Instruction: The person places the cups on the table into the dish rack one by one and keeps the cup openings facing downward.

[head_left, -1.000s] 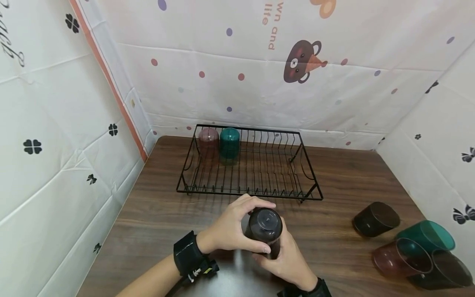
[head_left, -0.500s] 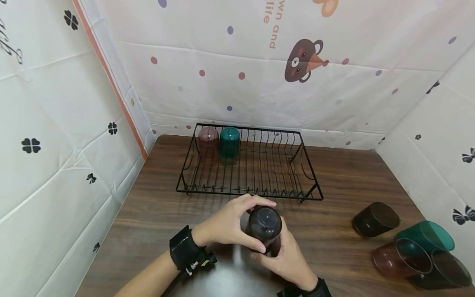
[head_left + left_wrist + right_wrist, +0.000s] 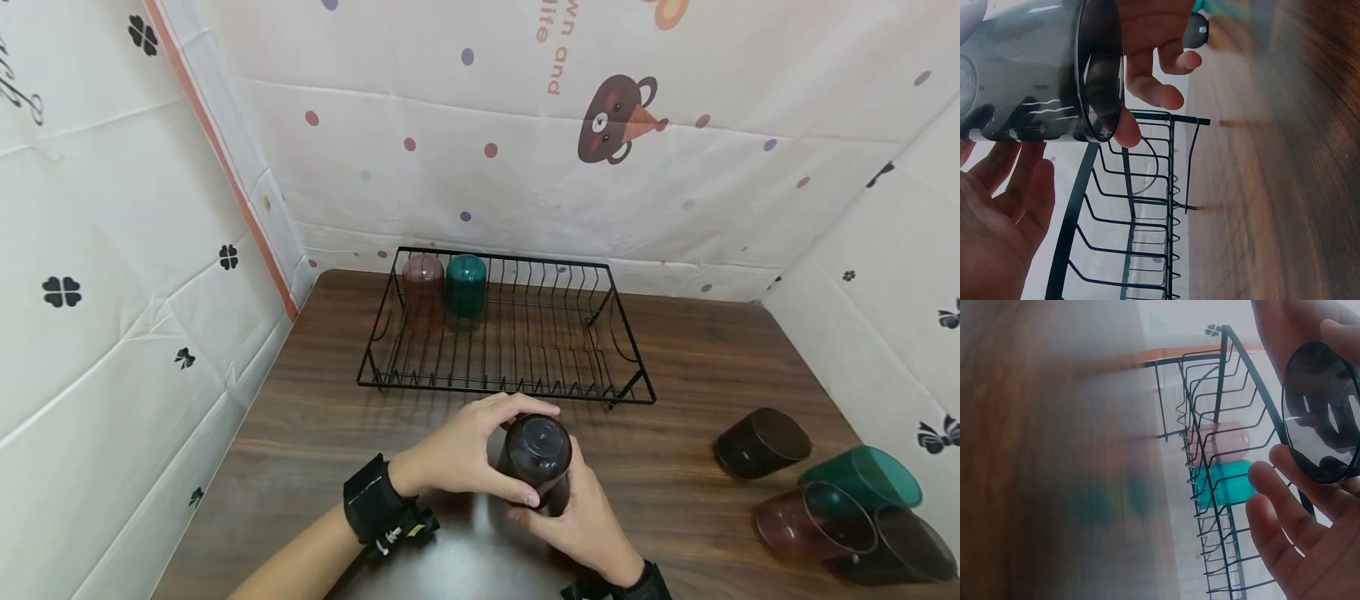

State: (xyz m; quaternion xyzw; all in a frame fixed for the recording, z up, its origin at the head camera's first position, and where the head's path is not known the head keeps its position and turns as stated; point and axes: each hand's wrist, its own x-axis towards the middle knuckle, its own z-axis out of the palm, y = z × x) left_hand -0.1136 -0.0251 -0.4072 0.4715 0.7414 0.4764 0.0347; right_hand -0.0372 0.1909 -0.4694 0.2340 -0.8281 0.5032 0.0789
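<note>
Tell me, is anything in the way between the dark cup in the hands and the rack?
Nothing visible. Both hands, left and right, hold the dark cup just in front of the rack, with only bare table between. The pink cup and teal cup stand in the rack's far left corner.

A smoky dark cup [image 3: 537, 450], a black wire rack [image 3: 507, 385] holding pink [image 3: 422, 280] and teal cups [image 3: 466, 283], on a dark wood-grain surface [image 3: 690, 358].

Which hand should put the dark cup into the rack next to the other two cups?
Probably the left hand. It grips the dark cup from above, and the pink cup and green cup stand at the rack's left end. The right hand only supports below.
</note>
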